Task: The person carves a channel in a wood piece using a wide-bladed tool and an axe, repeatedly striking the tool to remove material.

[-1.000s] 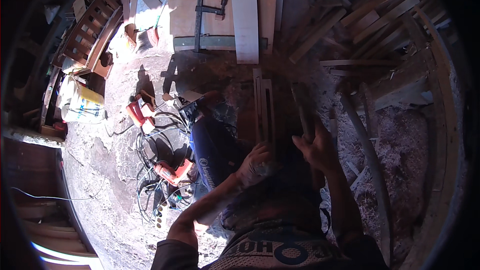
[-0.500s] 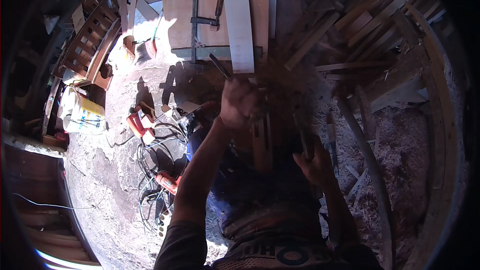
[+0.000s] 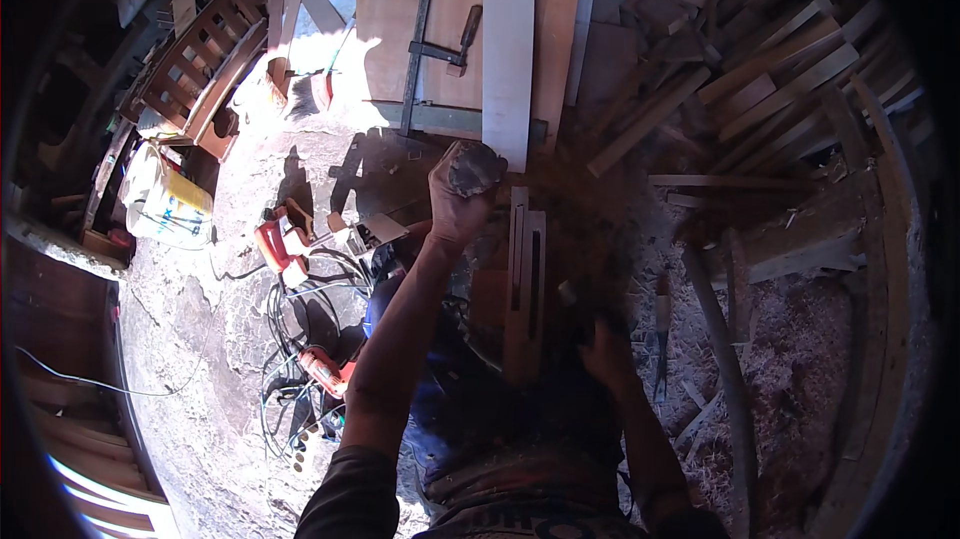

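I see 2 slots (image 3: 536,274) already in the wood (image 3: 521,344), can't tell what's left, the left hand (image 3: 458,207) clutching a dark blunt object (image 3: 476,168), the right hand (image 3: 606,353) too shadowed to judge.

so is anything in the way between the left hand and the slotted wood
Nothing visible stands between the left hand and the slotted wood: the hand, a dark object in its grip, is left of the wood's far end. The right hand is on the other side, in deep shadow.
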Tool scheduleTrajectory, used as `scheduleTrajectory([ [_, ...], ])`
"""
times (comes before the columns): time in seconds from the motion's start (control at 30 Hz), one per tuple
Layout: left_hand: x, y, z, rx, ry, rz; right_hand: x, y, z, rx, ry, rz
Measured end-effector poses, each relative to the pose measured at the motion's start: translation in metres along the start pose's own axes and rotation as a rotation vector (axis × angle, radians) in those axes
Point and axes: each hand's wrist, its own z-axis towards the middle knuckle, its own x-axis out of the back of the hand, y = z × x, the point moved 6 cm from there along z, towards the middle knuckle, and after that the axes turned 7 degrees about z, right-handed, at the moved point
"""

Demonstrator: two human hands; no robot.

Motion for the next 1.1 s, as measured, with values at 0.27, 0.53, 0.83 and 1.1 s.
scheduleTrajectory([
  [0.27, -0.075, -0.106, -0.015, 0.239, -0.633, 0.571, -0.051, 0.067, 0.052, -0.150, -0.270, -0.075],
  [0.53, -0.129, -0.152, -0.029, 0.427, -1.010, 0.770, -0.036, 0.057, 0.052, -0.168, -0.222, -0.029],
  [0.83, -0.150, -0.126, -0.035, 0.412, -1.028, 0.696, -0.050, 0.087, 0.063, -0.165, -0.175, 0.069],
  [1.1, -0.137, -0.124, -0.058, 0.530, -0.990, 0.749, -0.041, 0.078, 0.059, -0.281, -0.281, 0.096],
])
